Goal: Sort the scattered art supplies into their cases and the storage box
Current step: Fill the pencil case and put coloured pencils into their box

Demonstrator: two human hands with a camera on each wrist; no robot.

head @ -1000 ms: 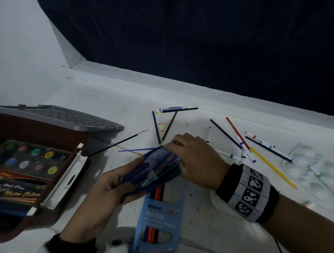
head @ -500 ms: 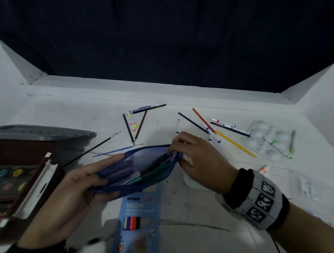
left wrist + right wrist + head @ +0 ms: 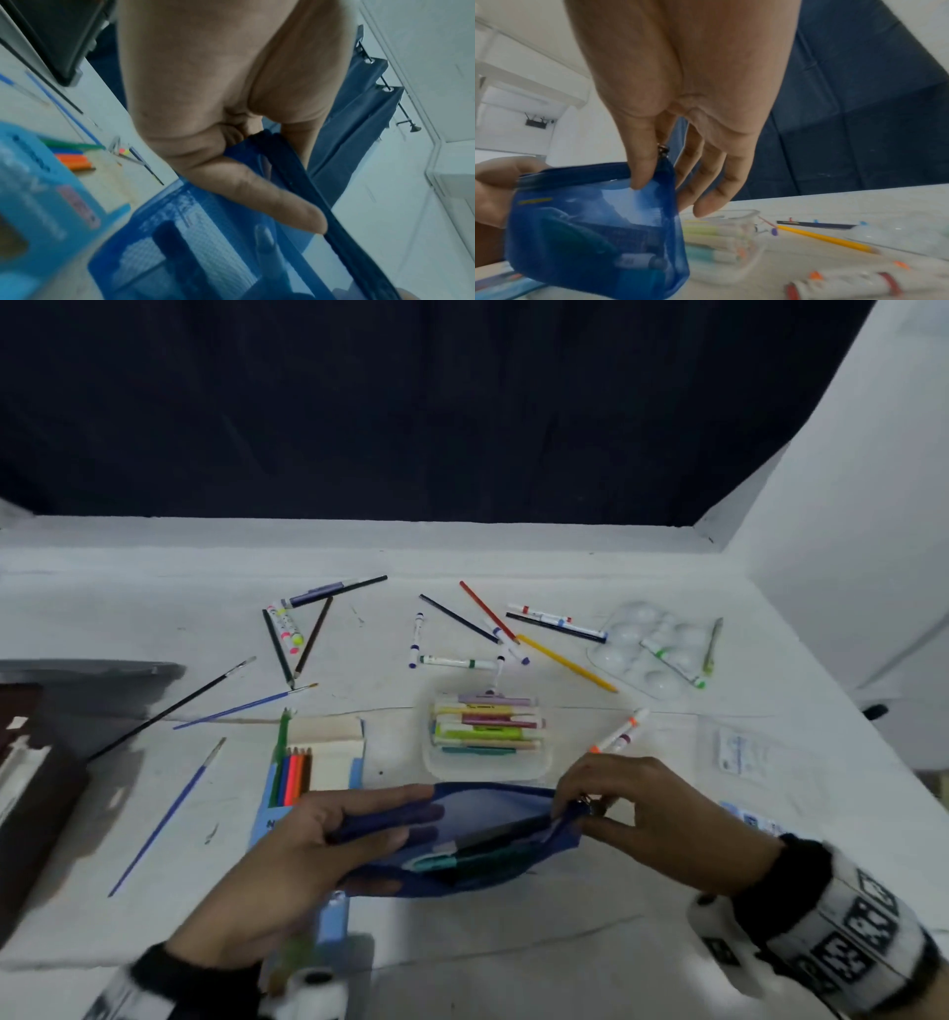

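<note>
On the white tabletop (image 3: 513, 932), the largest thing is one dark brown storage box (image 3: 36, 793) at the left edge, its grey lid (image 3: 87, 670) behind it. Held just above the near middle of the tabletop is one blue mesh pouch (image 3: 477, 845), mouth open, with a few pens lying inside; their number cannot be told through the mesh. The left hand (image 3: 308, 855) grips the pouch's left end, thumb on the near side and fingers (image 3: 390, 814) laid along the far side. The right hand (image 3: 647, 819) pinches the pouch's right end by the zipper, the remaining fingers loosely bent. Under the left hand lies one light blue pencil case (image 3: 308, 778), four or five coloured pencils showing in it. Behind the pouch sits one clear tub (image 3: 488, 737) stacked with pastel markers. One clear palette (image 3: 647, 649) rests far right, a green-tipped marker across it. Three paintbrushes (image 3: 169, 814) lie at the left, one black, two blue. Two orange-tipped markers (image 3: 616, 737) lie beside the tub. Roughly fifteen loose pencils and markers are scattered across the back of the tabletop.
</note>
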